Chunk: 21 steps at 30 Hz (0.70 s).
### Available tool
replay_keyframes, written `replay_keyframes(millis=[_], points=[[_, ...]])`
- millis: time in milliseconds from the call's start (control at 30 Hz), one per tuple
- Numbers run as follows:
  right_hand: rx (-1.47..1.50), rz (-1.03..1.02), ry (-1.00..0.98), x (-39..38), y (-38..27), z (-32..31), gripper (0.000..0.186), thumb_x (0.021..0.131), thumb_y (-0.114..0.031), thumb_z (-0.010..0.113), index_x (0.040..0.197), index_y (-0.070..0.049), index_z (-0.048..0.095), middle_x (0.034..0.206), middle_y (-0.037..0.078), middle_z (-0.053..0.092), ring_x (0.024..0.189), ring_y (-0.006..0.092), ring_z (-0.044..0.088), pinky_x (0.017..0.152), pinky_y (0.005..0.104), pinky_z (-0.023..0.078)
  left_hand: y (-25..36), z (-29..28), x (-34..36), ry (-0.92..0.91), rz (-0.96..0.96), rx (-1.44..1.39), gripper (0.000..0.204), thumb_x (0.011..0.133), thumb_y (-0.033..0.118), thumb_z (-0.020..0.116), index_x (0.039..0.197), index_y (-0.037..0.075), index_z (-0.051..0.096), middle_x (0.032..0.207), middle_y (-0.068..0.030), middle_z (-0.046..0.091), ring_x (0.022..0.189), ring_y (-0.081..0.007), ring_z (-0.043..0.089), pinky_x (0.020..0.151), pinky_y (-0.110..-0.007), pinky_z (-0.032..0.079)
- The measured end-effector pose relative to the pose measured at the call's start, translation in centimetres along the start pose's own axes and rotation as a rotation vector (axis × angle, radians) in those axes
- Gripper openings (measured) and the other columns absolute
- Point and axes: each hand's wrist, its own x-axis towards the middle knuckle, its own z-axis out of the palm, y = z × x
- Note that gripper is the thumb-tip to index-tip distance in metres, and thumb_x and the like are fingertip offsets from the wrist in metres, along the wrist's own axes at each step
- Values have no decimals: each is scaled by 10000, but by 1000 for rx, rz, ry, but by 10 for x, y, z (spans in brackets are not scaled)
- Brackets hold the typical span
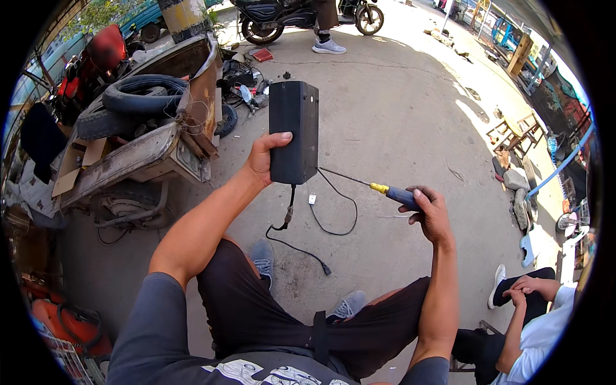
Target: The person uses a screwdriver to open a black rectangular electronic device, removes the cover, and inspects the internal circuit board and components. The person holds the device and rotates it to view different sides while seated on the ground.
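A black box-shaped battery pack or charger case (pixel 294 131) is held up in front of me; which of the two I cannot tell. My left hand (pixel 264 157) wraps around its left side, thumb on the near face. My right hand (pixel 430 215) is closed on the blue and yellow handle of a screwdriver (pixel 393 192). Its thin shaft points left, with the tip at the case's lower right corner. Two black cables hang from the case's bottom: one ends in a dark plug (pixel 326 269), the other loops to a small white connector (pixel 312 199).
A rusty cart (pixel 128 157) loaded with old tyres (pixel 144 94) stands at the left, scrap beside it. A person with clasped hands (pixel 523 289) sits at the lower right. Another stands by a motorbike (pixel 263 22) at the far side. Stones (pixel 515 179) and a wooden stool (pixel 507 131) lie right.
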Motion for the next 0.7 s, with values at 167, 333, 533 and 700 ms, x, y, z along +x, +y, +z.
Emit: replay_keyframes(millis=[167, 333, 533, 700], points=[[8, -144, 54, -2, 3, 0, 419, 851, -192, 752, 1144, 70, 607, 1032, 164, 670, 864, 199, 691, 602, 266, 566, 0, 0, 0, -46, -16, -47, 597, 779, 204, 676, 1301, -53, 543, 1189, -209, 661, 1038, -334, 688, 956, -478, 551], [130, -293, 68, 1, 7, -4, 423, 742, -79, 819, 1106, 14, 623, 1150, 143, 634, 945, 198, 649, 768, 302, 586, -1, 6, 1, -28, 1, -11, 587, 781, 208, 681, 1293, -45, 546, 1144, -196, 671, 990, -314, 697, 902, -458, 573], [82, -184, 220, 0, 9, -23, 346, 788, -74, 755, 1088, 41, 625, 1066, 147, 654, 880, 203, 666, 692, 310, 595, -2, 12, 1, -7, 6, -33, 569, 777, 211, 687, 1272, -37, 558, 1082, -177, 683, 911, -281, 712, 835, -427, 601], [-527, 65, 231, 15, 42, -33, 308, 803, -110, 716, 994, 126, 664, 849, 156, 695, 686, 207, 689, 597, 327, 564, 1, 12, -4, 4, -12, -40, 579, 769, 219, 691, 1269, -41, 562, 1089, -182, 687, 934, -290, 711, 864, -439, 592]])
